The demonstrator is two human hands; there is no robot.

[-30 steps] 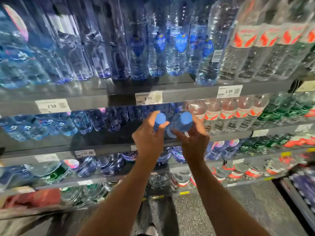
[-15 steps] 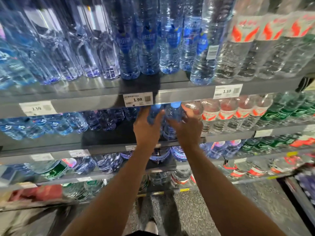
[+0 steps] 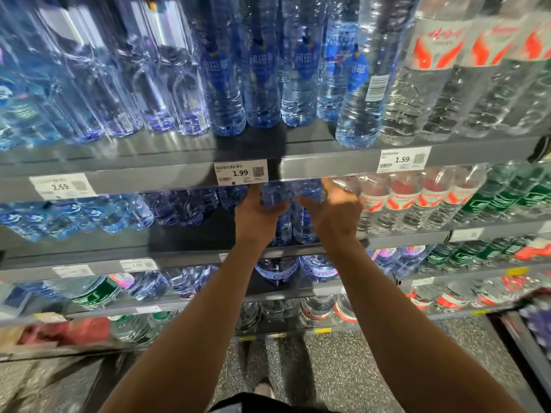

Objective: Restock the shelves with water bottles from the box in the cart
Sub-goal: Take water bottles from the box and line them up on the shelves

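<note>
Both forearms bare to the frame's lower edge, no sleeves in view; left hand [image 3: 257, 217] and right hand [image 3: 334, 214] without gloves, and neither wrist carries a watch or band. A dark garment [image 3: 262, 405] shows at bottom centre, with a light shoe [image 3: 264, 389] just above it.

A bare strip of second shelf [image 3: 190, 236] lies open left of the hands. The upper shelf edge [image 3: 313, 169] hangs close overhead, and red-labelled bottles [image 3: 402, 201] crowd the right.
</note>
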